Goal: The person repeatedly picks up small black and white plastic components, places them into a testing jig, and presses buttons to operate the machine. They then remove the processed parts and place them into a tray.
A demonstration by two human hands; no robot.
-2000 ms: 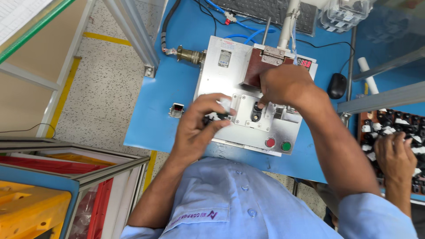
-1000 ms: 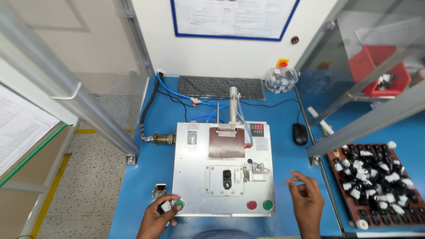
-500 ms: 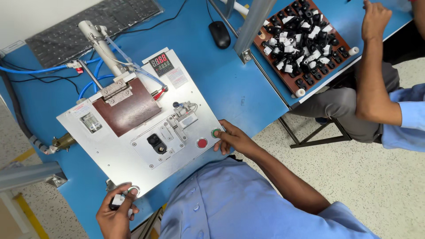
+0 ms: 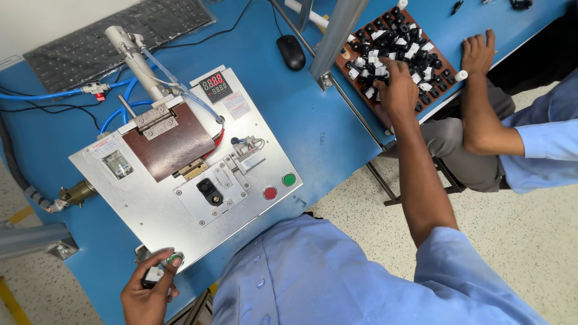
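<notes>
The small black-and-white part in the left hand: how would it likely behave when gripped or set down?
The small part looks like rigid moulded plastic, so it probably keeps its shape under the left hand. It fits between the fingers, so it is likely light. Its blocky form suggests it would sit still on the blue table rather than roll.

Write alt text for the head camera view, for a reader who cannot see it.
A person's right hand reaches into a tray of small black and white parts, while the left hand holds a small part beside a metal test fixture on a blue table. A co-worker's hand rests nearby.
</notes>
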